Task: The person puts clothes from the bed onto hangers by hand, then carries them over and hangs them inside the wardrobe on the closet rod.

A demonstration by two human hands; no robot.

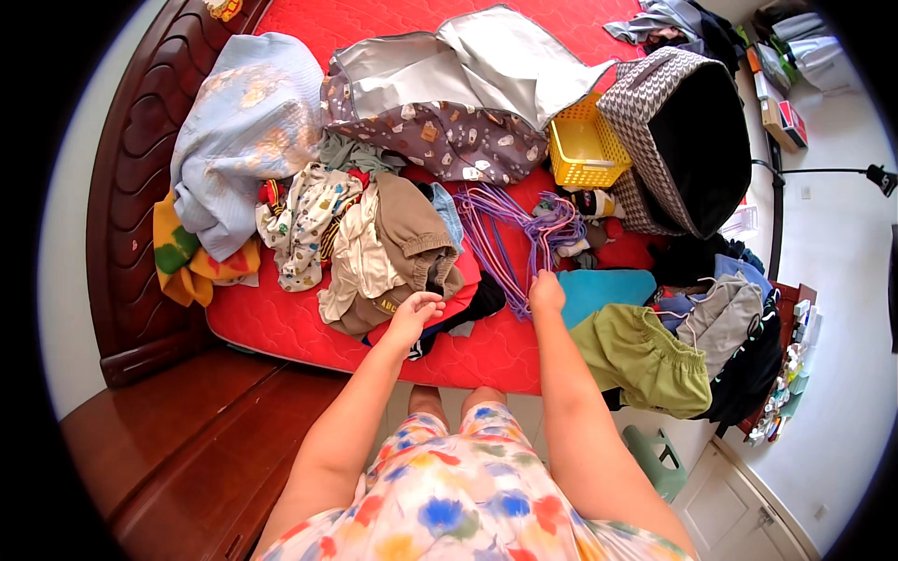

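The right hand [546, 293] has its grip closed on slim purple-and-pink hangers [545, 224] near the red quilted bed's [271, 325] front edge; the left hand [417, 314], loosely open, seemingly empty, is by brown elastic-waist shorts [407, 220].

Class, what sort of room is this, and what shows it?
Most likely a bedroom: there's a large red mattress, a carved wooden headboard at its left, and a pile of clothes on top.

Loose, tangled purple hangers [552, 224] on the red mattress [281, 323]
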